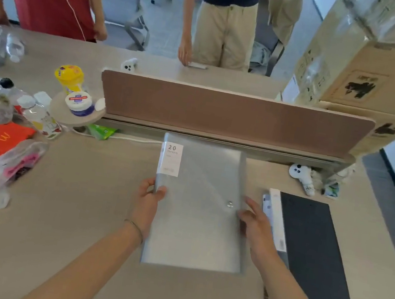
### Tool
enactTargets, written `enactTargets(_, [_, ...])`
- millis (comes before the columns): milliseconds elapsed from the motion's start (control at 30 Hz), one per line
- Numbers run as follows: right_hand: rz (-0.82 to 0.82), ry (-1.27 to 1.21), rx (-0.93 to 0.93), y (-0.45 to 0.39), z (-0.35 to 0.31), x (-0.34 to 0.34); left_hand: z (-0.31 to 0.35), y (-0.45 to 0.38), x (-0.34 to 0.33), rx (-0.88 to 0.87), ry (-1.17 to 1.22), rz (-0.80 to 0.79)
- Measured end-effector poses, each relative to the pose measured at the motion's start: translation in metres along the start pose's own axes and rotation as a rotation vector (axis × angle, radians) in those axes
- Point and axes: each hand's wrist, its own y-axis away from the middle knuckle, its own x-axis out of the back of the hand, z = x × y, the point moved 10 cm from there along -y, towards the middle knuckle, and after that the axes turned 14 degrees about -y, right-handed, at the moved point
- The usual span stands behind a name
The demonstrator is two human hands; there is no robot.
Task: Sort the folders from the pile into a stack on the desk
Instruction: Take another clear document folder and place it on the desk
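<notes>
Grey translucent folder (199, 208), one, label reading "20 pockets", mid-worktop (80, 208), held at both long edges. Left hand (147, 200): grip closed on left edge, thumb on top. Right hand (255, 224): grip closed on right edge. Black folder (311, 253), one, just right, atop a white-spined item. Brown divider panel (232, 113) directly behind. Left clutter: plastic bottles, yellow tub (69, 79), red carton (3, 138). Cardboard boxes (357, 70) far right. Two people standing beyond.

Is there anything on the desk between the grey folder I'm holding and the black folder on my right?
Nothing visible blocks it. Both hands, left hand and right hand, grip the grey folder. The black folder lies just beyond the right hand, with only a white-edged folder tucked at its near side.
</notes>
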Motion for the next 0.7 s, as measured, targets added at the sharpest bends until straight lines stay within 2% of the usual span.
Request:
enactTargets(133, [0.063,0.136,0.148,0.009,-0.028,0.069,-0.009,0.017,-0.076,0.006,-0.024,-0.062])
enactTargets(333, [0.194,0.177,0.204,0.006,-0.035,0.187,-0.042,0.045,-0.191,0.073,-0.116,-0.210])
enactTargets(567, [0.368,0.317,0.201,-0.013,-0.034,0.288,-0.055,0.063,-0.278,-0.052,-0.509,-0.266])
enactTargets(700, [0.389,0.349,0.143,-0.036,-0.021,0.316,-0.075,0.058,-0.306,-0.056,-0.688,-0.273])
